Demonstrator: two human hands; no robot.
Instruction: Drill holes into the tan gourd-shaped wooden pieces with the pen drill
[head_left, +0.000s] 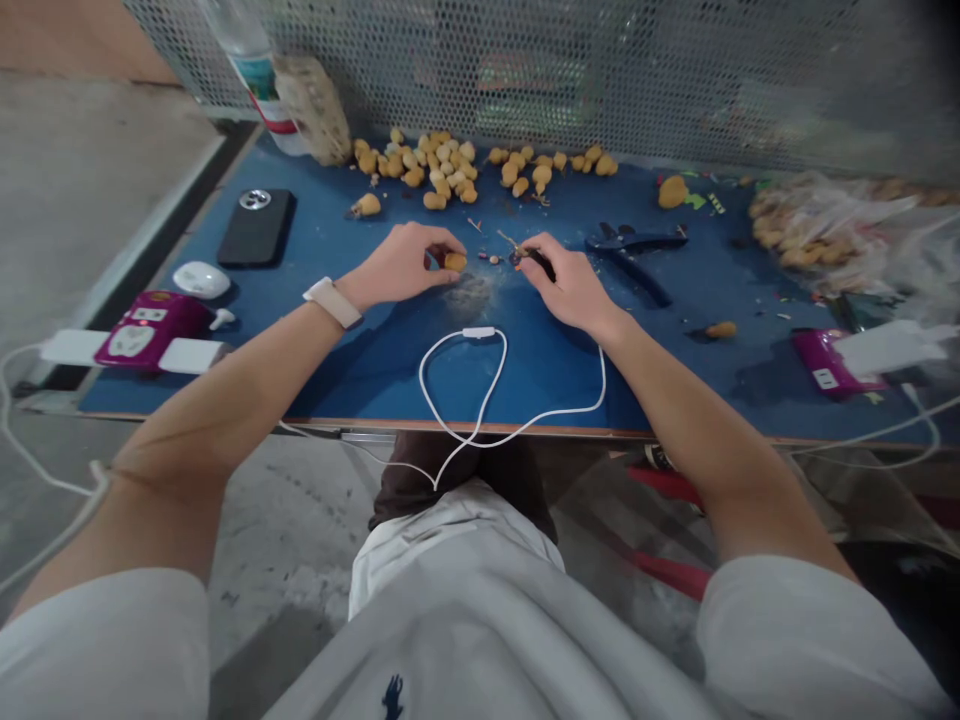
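Note:
My left hand [409, 262], with a pale band round its wrist, pinches a small yellow-brown rounded lump [454, 262] between thumb and fingers. Opposite it, my right hand [559, 272] is closed around a small black-handled tool [541, 262]; its working end is too small to make out. A white cable [602, 375] runs from beneath my right forearm and loops over the blue tabletop [375, 375]. Tiny scraps and pale dust [469, 295] lie between and below the hands. Several similar yellow-brown lumps [442, 165] are heaped behind them.
At the left are a black phone [257, 230], a white earbud case [201, 280] and a purple power socket [154, 330]. A bottle [259, 85] stands at the back left. Blue-handled pliers [637, 262], a plastic bag of lumps [817, 230] and another purple socket [829, 362] lie rightward.

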